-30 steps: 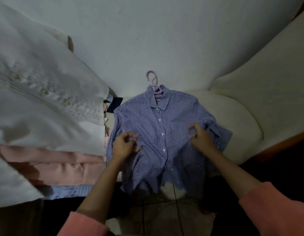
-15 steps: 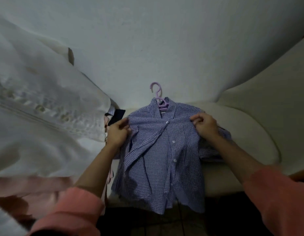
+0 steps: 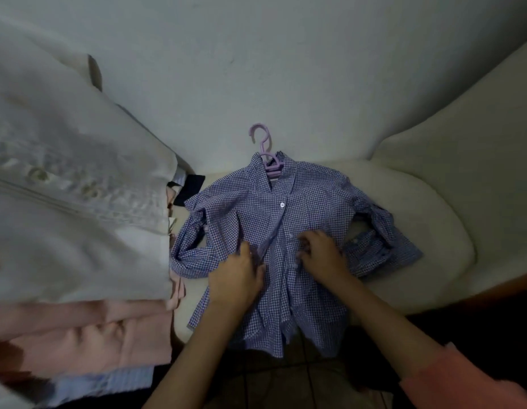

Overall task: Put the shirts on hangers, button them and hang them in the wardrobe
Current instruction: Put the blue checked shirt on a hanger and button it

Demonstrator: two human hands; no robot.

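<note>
A stack of folded shirts (image 3: 79,261) is seen at left, white on top, pink and pale blue below, just beside the checked shirt (image 3: 309,208), so a sleeve could be snagged when it is lifted. The checked shirt is laid flat on the sofa cushion (image 3: 433,219), hem hanging over the front edge, purple hanger (image 3: 266,152) already in the collar. The left hand (image 3: 235,278) is pressed on the placket, grip not clear. The right hand (image 3: 321,252) is curled at a mid button, apparently pinching the fabric. Only the top button looks fastened; a hole could be skipped or the shirt could slide off the edge if tugged.
</note>
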